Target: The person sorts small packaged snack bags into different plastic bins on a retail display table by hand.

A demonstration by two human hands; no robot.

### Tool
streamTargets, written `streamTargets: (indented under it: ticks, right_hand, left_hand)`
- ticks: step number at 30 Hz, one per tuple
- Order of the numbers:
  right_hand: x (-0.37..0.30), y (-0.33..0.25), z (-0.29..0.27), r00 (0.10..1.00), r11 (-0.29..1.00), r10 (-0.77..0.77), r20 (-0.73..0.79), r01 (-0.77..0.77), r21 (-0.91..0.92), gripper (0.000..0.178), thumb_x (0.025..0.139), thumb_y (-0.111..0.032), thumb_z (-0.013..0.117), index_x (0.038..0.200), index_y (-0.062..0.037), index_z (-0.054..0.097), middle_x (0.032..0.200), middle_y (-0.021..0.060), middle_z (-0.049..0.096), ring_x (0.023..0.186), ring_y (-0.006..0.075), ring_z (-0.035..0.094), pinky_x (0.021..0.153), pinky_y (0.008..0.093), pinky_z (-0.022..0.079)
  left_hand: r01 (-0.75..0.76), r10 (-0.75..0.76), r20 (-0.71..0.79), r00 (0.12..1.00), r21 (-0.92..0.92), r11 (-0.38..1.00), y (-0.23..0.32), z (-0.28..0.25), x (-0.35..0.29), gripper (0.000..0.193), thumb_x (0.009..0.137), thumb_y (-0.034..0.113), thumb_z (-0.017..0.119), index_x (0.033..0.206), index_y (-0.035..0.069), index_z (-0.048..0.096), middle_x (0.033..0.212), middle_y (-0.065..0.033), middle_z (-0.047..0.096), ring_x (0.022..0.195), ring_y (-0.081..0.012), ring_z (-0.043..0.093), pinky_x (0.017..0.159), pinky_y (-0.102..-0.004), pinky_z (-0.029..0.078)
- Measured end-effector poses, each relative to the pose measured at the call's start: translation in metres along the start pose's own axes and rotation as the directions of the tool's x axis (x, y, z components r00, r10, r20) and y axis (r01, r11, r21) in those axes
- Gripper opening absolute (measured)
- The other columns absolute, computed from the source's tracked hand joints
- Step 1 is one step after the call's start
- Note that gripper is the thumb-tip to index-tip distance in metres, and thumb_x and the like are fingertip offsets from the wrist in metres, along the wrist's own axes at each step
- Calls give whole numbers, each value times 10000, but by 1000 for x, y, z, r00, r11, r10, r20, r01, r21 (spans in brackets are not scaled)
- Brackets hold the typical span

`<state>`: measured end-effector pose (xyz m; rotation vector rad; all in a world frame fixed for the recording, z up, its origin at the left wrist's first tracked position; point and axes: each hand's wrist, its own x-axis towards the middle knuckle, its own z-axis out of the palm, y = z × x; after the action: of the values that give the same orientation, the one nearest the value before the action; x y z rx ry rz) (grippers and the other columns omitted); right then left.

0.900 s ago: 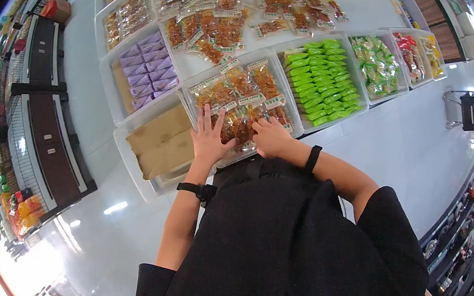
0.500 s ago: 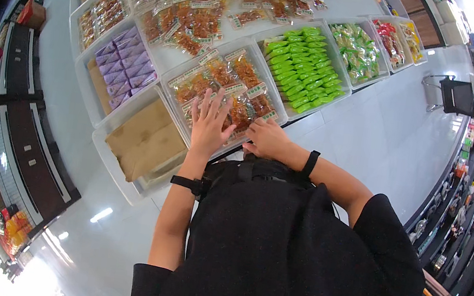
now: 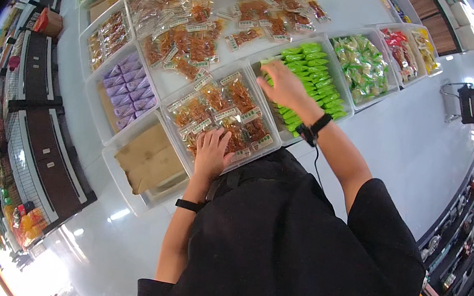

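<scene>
In front of me stands a clear plastic bin with rows of flat see-through packets of reddish-brown snack. My left hand lies on the packets at its near side, fingers stretched and slightly apart. To the right, a similar bin holds rows of slim bright-green packets. My right hand is over that bin's left part, close to the wall between the two bins. Its thumb stands apart from its fingers, and I see nothing held. Whether its fingertips touch the bin or a packet is unclear.
Left of me are a bin of purple packets and one with a cardboard sheet. Loose brown snack packets lie beyond on the white surface. More bins continue right. A black chair and stocked shelves stand farther right.
My right hand has left the near edge of the brown-snack bin and moved forward and right over the green packets. My left hand has drawn back toward me on the brown packets.
</scene>
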<state>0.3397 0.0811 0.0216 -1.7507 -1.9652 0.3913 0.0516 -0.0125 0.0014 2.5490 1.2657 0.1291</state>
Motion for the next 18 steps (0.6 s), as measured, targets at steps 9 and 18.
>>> streamTargets:
  ticks: [9, 18]
  right_hand:
    - [138, 96, 21, 936, 842, 343, -76, -342, -417, 656, 825, -440, 654, 1334, -70, 467, 1347, 247, 449, 1254, 431, 423, 1000, 500, 424]
    - [171, 133, 41, 819, 812, 569, 69, -547, -202, 753, 663, -523, 748, 1186, -6, 589, 1165, 224, 608, 1160, 362, 535, 926, 439, 480]
  left_hand:
    - [43, -48, -80, 996, -72, 996, 4, 7, -3, 438, 775, 252, 698, 1175, 118, 579, 1263, -37, 552, 1130, -252, 521, 946, -410, 425]
    - [152, -158, -37, 987, -143, 978, 7, -3, 7, 260, 803, 178, 683, 1052, 121, 632, 1191, -22, 590, 1089, -248, 544, 906, -409, 463]
